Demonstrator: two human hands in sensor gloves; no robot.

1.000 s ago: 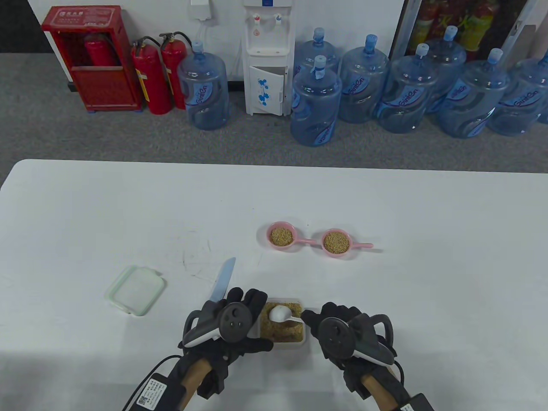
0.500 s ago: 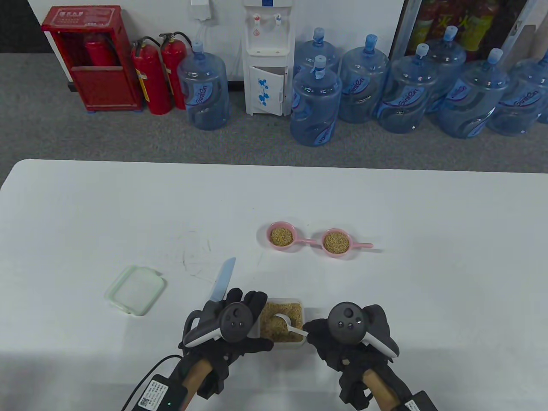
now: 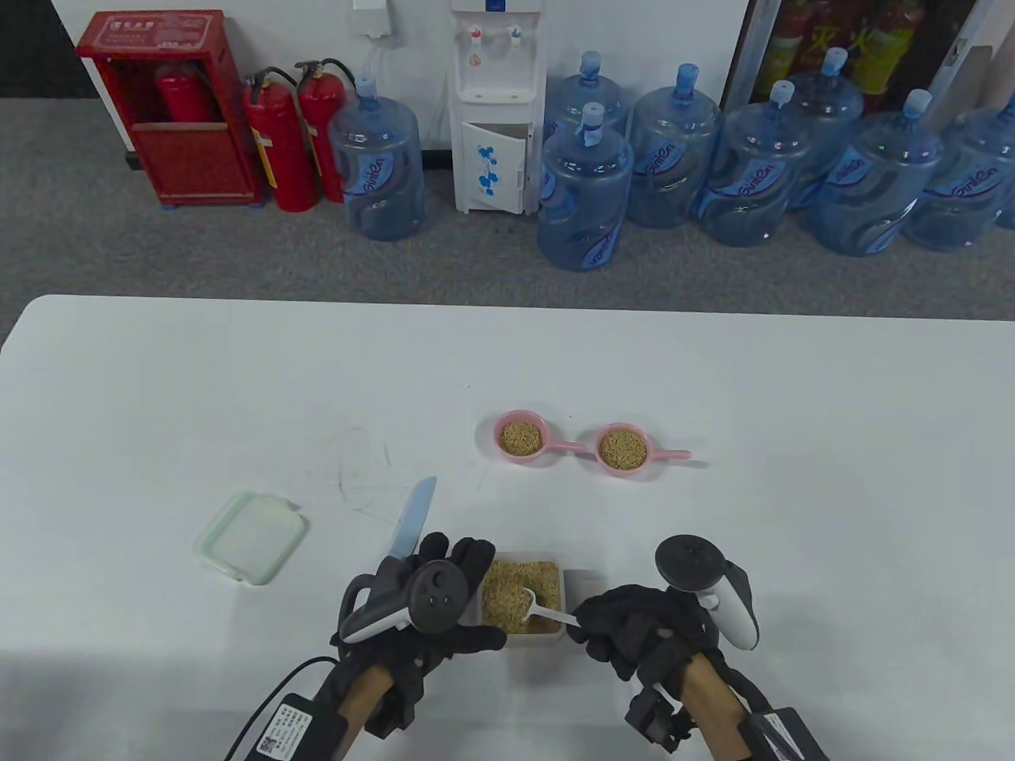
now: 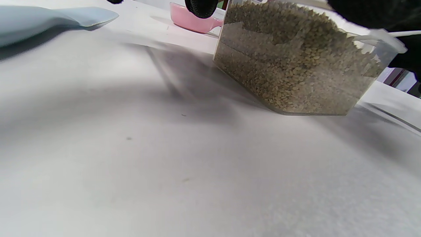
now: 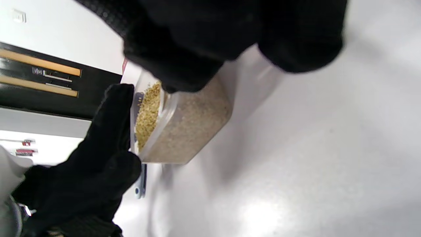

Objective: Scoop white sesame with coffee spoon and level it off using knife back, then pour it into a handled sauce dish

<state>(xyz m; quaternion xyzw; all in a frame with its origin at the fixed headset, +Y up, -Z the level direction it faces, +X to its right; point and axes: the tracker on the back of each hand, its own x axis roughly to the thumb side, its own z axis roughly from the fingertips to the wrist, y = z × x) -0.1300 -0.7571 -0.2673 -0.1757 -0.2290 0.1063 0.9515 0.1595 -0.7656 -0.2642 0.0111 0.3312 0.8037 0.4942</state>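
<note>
Right hand (image 3: 634, 630) pinches white plastic coffee spoon (image 3: 543, 606), bowl buried in sesame inside clear rectangular tub (image 3: 555, 571). Left hand (image 3: 432, 602) braces tub's left wall; finger curl unclear. Pale-blue knife (image 3: 412, 519) beside it.

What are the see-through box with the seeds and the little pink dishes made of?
The box looks like clear plastic: you can see the sesame seeds right through its walls, and the rim is thin and cloudy. The two pink dishes look smooth and slightly shiny, so either plastic or glazed ceramic; the pictures cannot settle which.
</note>
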